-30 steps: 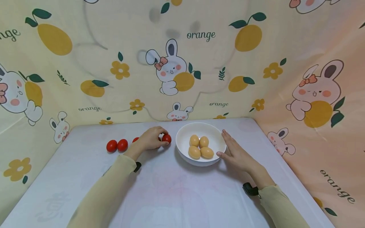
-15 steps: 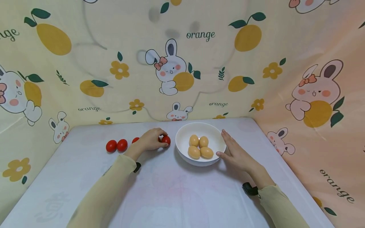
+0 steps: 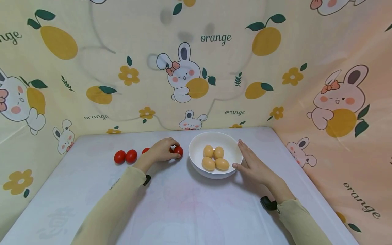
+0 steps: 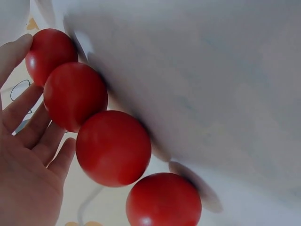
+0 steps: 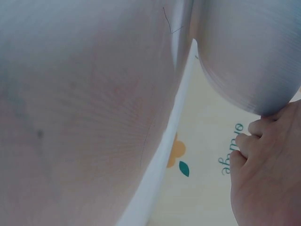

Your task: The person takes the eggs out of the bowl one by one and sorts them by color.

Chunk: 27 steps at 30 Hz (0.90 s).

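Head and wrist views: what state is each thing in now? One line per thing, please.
Left hand: thumb and fingers grip the row's rightmost red ball.
Rightmost red ball: held; contact with the table unclear.
Other red balls: lined up on the table, some partly hidden in the head view.
Bowl: upright, holding four tan eggs.
Tan eggs: close together inside the bowl.
Right hand: straight fingers against the bowl's right side.
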Tool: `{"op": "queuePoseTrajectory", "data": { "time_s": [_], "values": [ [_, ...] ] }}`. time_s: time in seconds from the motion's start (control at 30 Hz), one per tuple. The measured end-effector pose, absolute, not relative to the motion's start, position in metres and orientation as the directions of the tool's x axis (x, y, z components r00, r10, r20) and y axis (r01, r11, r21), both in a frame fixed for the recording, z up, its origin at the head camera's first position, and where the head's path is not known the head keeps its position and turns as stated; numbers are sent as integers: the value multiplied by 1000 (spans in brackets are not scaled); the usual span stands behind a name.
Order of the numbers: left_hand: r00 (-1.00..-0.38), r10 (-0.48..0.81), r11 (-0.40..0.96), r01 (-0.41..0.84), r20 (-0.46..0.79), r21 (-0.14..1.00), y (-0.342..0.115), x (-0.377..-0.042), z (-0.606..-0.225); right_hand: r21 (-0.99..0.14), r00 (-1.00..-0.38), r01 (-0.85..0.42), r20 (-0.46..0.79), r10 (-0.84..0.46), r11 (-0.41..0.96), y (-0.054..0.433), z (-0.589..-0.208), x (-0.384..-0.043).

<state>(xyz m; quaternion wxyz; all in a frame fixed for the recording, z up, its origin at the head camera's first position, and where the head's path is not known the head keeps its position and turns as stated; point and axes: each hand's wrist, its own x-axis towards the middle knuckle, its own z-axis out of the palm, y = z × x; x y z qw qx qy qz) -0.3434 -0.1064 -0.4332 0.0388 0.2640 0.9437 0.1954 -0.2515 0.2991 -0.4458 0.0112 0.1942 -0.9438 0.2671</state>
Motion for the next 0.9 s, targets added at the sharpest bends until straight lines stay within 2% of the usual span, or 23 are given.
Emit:
{"op": "queuePoseTrajectory", "data": {
  "time_s": [0.4,0.7,0.9],
  "values": [
    [-844,528,755,519,98,402,-105,-340,-432,-495,-921,-381,134,-365,781,299,-447,-252],
    [-822,493,688,569,285,451,-95,-325,-418,-493,-921,-383,135,-366,781,299,-447,-252],
    [-755,511,632,654,412,415,-80,-317,-407,-498,-922,-379,132,-364,780,299,-447,-253]
  ]
}}
